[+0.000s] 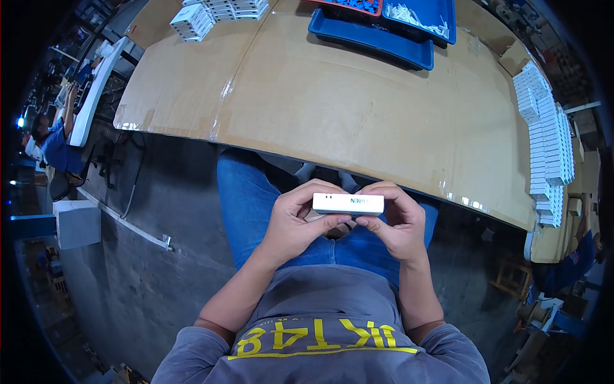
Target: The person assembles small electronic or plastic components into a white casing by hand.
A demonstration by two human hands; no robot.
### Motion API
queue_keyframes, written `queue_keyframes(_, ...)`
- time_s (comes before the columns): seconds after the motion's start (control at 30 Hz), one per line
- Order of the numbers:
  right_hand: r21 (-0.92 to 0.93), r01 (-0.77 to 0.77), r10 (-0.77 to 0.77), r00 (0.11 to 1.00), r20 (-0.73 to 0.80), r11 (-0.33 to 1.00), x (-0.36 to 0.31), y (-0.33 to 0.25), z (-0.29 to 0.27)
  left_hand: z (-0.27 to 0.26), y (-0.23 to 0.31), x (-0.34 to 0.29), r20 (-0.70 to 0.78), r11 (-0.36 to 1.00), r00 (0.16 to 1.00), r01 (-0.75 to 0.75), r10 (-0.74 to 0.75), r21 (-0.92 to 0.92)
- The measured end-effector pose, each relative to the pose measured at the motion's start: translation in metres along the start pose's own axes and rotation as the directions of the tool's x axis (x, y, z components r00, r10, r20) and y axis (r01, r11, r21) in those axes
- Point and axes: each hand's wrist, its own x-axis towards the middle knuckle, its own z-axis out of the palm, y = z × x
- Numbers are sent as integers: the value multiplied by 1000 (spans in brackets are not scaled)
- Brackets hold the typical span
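Observation:
Between both hands, over my lap and just off the table's near edge, is a small white rectangular box [348, 203] with dark print on the side that shows. My left hand [297, 221] grips its left end, thumb below and fingers above. On the other end, my right hand [396, 221] holds it the same way, the thumb near the lower edge. The box lies level, its long side running left to right. Its underside and far side are hidden from view.
A cardboard-covered table [332, 109] spreads in front of me. Stacked white boxes [220, 13] stand at its far left, and more stacks [543, 141] along the right edge. At the back are a blue tray [371, 40] and a bin of white pieces [416, 19]. Another person [57, 141] sits far left.

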Motion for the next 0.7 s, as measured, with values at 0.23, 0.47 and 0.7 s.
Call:
queue_keyframes(0.23, -146, 0, 9, 998, 59, 989, -9, 30, -10, -11, -10, 0, 28, 949, 999, -29, 21, 315)
queue_keyframes(0.47, -222, -380, 422, 886, 190, 898, -2, 30, -7, -23, -5, 18, 86, 848, 917, 321, -390, 421)
queue_keyframes(0.7, -89, -116, 118, 993, 20, 989, 8, 12, -2, -18, -8, 14, 14, 987, 988, 155, -155, 41)
